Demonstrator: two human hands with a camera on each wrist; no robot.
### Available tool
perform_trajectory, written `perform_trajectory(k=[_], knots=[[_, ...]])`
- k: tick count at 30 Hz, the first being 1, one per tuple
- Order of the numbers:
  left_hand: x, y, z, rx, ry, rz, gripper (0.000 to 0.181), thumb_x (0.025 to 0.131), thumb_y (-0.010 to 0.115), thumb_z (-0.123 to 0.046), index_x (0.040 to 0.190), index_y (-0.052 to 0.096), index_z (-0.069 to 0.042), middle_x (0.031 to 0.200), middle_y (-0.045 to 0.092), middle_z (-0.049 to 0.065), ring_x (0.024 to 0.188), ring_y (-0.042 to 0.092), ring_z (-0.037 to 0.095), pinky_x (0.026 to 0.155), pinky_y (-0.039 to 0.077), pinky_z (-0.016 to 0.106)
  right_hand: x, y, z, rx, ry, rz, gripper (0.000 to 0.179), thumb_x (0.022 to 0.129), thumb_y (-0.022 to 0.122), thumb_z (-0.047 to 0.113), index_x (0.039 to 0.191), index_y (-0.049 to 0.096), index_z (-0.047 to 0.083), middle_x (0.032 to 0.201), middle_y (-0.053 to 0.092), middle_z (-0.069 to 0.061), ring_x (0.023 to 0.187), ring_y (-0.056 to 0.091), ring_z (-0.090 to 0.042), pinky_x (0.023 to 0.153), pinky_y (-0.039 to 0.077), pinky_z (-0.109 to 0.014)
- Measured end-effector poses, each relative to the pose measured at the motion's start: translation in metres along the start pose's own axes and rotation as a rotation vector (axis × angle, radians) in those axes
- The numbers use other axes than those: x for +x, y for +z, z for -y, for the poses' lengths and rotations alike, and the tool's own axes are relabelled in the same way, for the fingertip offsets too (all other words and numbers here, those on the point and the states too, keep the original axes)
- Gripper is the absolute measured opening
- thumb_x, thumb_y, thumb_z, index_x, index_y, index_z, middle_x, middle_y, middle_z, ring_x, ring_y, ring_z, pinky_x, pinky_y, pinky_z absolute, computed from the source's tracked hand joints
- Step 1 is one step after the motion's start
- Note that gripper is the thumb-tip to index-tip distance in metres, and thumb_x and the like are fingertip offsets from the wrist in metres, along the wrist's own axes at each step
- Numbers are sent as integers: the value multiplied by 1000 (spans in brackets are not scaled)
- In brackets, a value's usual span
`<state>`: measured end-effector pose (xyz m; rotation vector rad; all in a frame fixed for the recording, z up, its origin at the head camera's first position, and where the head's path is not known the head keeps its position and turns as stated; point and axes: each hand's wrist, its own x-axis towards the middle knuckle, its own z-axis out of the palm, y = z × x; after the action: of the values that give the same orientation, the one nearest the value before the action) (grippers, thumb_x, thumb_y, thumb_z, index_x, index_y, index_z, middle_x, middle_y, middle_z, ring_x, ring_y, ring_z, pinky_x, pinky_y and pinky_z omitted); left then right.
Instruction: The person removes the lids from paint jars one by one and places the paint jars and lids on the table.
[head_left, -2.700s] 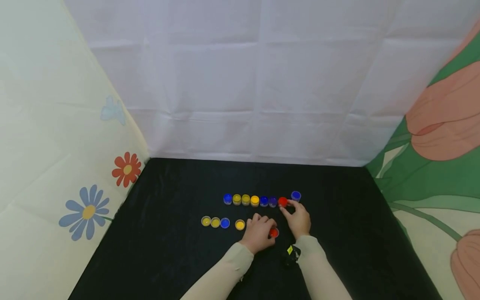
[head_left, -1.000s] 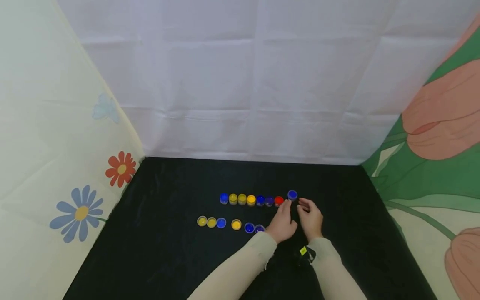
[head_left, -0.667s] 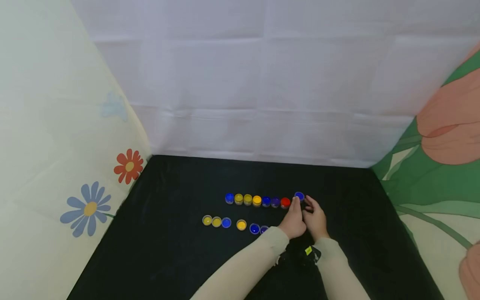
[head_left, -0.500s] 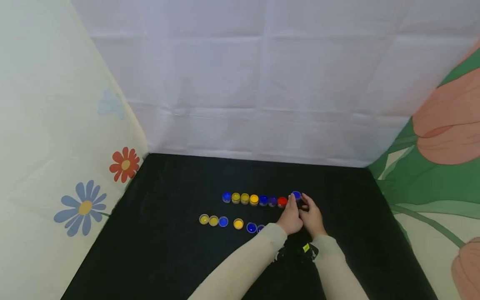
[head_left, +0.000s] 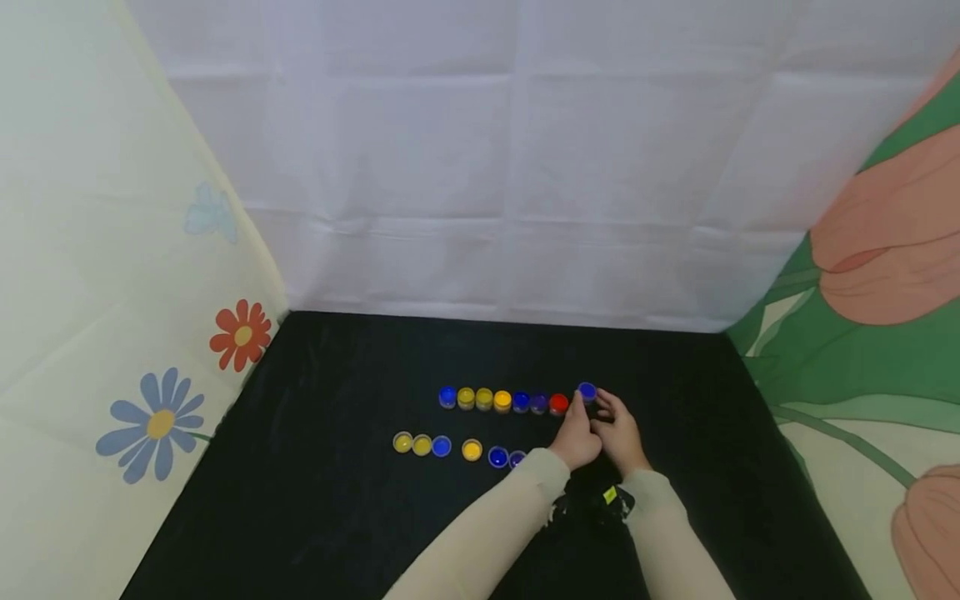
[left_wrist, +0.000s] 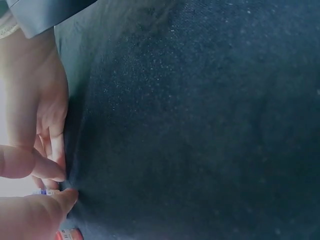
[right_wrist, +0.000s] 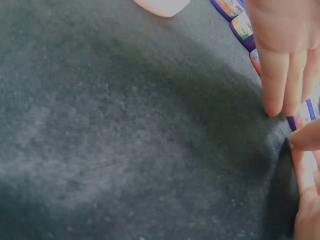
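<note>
A blue-topped paint pot point(head_left: 587, 392) stands at the right end of the back row of small pots, set slightly behind it. My left hand point(head_left: 576, 437) has extended fingers with their tips at the pot's left side. On the opposite side, the fingers of my right hand point(head_left: 619, 432) reach along it, and both thumbs meet in front. A red pot point(head_left: 558, 404) stands just left of my left fingertips. In the right wrist view, the blue pot point(right_wrist: 302, 116) shows between left fingertips and right thumb; in the left wrist view, fingers mostly cover it.
Further left, the back row has blue, purple and yellow pots point(head_left: 483, 399). A front row includes yellow pots point(head_left: 402, 442) and blue pots point(head_left: 498, 457), its right end hidden by my left sleeve. Black cloth point(head_left: 337, 517) covers the table; a white sheet point(head_left: 420, 167) hangs behind.
My left hand has left the front row and moved right, up to the blue pot. My right hand has let go of the red pot and shifted right, beside the blue pot.
</note>
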<state>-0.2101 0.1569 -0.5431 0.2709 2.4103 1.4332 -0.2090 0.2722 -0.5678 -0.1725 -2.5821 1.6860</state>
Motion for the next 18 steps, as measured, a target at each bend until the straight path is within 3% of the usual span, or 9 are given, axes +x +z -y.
perform_trajectory(k=[7, 14, 18], knots=[[-7, 3, 5, 27, 12, -12, 84, 85, 59, 1, 159, 19, 2, 157, 31, 24, 142, 40, 31, 114, 36, 34, -5, 1, -2, -52, 16, -60, 49, 94, 57, -8, 142, 46, -12, 136, 50, -35, 119, 51, -44, 100, 46, -49], [-17, 0, 11, 20, 0, -10, 74, 87, 57, 4, 156, 29, 2, 149, 39, 23, 140, 43, 33, 113, 39, 39, -18, -1, -4, -125, 31, -61, 41, 96, 63, -1, 135, 53, -10, 131, 53, -30, 114, 56, -40, 91, 52, -33], [-19, -1, 17, 15, 0, -11, 65, 90, 56, 3, 152, 38, -1, 140, 45, 19, 129, 52, 30, 107, 45, 39, -26, -2, -4, -140, 20, -48, 40, 96, 66, 2, 132, 56, -8, 127, 57, -29, 109, 58, -37, 83, 51, -24]])
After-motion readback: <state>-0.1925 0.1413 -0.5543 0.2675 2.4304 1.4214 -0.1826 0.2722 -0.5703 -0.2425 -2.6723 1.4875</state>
